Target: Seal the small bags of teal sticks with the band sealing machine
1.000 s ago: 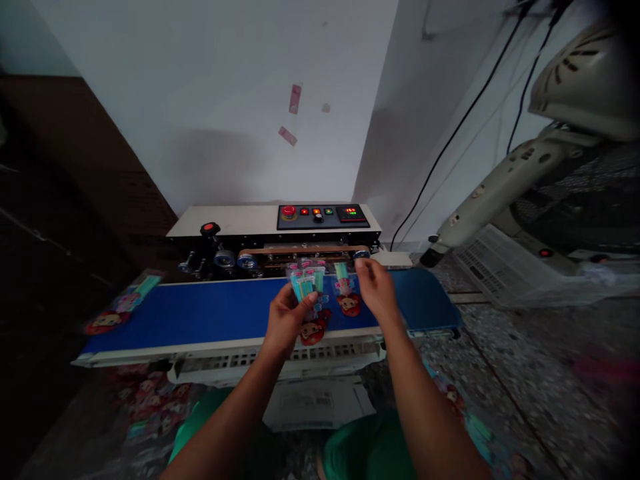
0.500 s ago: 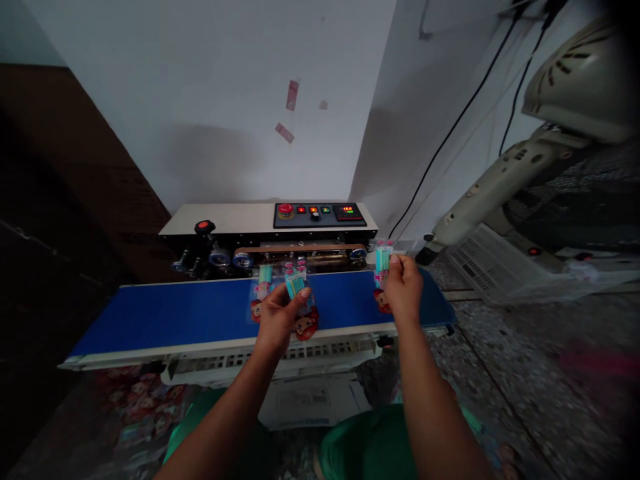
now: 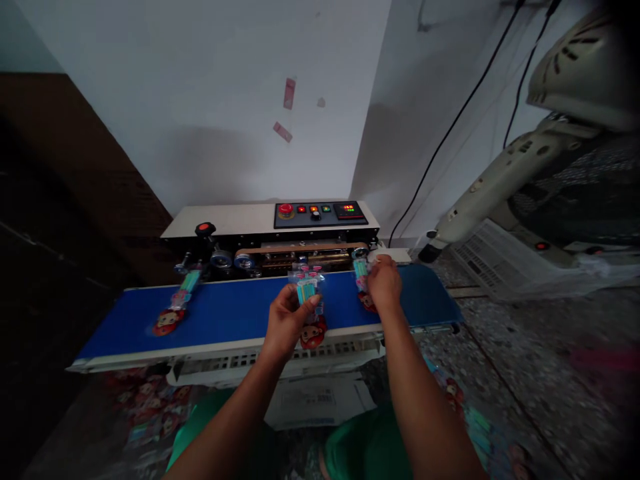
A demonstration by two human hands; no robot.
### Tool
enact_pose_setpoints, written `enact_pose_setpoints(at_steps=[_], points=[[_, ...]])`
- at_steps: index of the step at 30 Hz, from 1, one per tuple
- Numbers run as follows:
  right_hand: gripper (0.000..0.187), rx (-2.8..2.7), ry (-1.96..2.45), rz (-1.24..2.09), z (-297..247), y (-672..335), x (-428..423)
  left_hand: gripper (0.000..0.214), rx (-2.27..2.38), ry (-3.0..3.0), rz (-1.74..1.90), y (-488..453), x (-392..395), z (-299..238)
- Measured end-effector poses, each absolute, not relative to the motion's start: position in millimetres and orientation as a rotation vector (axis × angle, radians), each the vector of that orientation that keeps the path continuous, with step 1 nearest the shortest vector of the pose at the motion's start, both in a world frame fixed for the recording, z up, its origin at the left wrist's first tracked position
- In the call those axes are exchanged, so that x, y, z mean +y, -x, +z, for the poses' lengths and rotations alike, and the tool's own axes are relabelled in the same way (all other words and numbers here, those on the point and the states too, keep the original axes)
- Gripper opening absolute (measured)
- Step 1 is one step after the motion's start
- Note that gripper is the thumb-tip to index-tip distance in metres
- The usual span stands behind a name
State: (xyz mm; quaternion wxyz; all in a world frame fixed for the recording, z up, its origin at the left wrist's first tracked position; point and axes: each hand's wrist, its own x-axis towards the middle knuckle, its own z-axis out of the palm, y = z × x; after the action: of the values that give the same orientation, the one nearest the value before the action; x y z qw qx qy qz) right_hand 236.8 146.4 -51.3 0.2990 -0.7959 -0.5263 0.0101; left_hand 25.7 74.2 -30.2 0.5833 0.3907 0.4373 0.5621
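My left hand (image 3: 285, 323) pinches a clear plastic packet (image 3: 313, 333) printed with a red-haired cartoon figure; light blue and yellow strips show inside it. It is held over the front of the blue conveyor belt (image 3: 233, 317); whether it is one packet or a small stack I cannot tell. At the right end of the band sealing machine (image 3: 230, 217), my right hand (image 3: 385, 283) has its fingers closed on a similar packet (image 3: 367, 301), its top edge near the rollers. Another packet (image 3: 169, 321) lies slanted on the belt's left part, top at the machine's left wheels.
Lit buttons and a red knob sit on the control panel (image 3: 320, 213). More packets (image 3: 150, 407) lie low at the left, and others (image 3: 477, 427) at the lower right. A pale jointed machine arm (image 3: 485, 187) and a white plastic crate (image 3: 495, 257) stand to the right.
The packet on the belt has travelled left, away from my left hand. My right hand has moved slightly left with its packet, up against the machine. My left hand still holds its packet, slightly further right.
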Motion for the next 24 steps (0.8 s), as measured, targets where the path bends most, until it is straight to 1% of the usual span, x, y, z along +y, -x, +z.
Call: enact_pose_setpoints(at_steps=[1,2,3,5,7,9,11,16,21,24], points=[[0.031,-1.402,2.004,0.041,-47.8,-231.8,143.4,0.030,1.025,-0.909,1.322,-25.3,74.9,-30.2],[0.033,-1.412,1.876,0.123,-43.4,-225.8,139.0,0.029,1.033,-0.904,1.329,-24.8,75.8,-30.1],[0.035,-1.430,1.726,0.275,-38.6,-218.7,133.4,0.028,1.044,-0.899,1.333,-24.4,76.9,-30.0],[0.038,-1.476,1.396,0.700,-30.2,-201.6,120.6,0.028,1.056,-0.890,1.347,-23.9,78.9,-29.5],[0.036,-1.498,1.148,1.039,-25.7,-182.6,109.0,0.028,1.045,-0.891,1.371,-23.8,80.2,-29.2],[0.028,-1.487,1.064,1.130,-25.7,-165.9,101.3,0.029,1.022,-0.898,1.387,-24.0,80.3,-28.8],[0.023,-1.434,1.061,1.065,-27.4,-155.8,98.3,0.028,1.013,-0.909,1.396,-24.2,79.7,-28.5],[0.025,-1.210,1.183,0.702,-25.3,-179.6,103.9,0.029,1.024,-0.872,1.420,-22.0,78.5,-28.2],[0.031,-1.202,1.694,0.119,-29.1,-247.2,117.0,0.027,1.008,-0.871,1.361,-19.7,78.2,-29.0],[0.034,-1.209,2.078,0.007,-39.1,-271.3,123.8,0.028,1.003,-0.880,1.344,-21.3,77.8,-28.2]])
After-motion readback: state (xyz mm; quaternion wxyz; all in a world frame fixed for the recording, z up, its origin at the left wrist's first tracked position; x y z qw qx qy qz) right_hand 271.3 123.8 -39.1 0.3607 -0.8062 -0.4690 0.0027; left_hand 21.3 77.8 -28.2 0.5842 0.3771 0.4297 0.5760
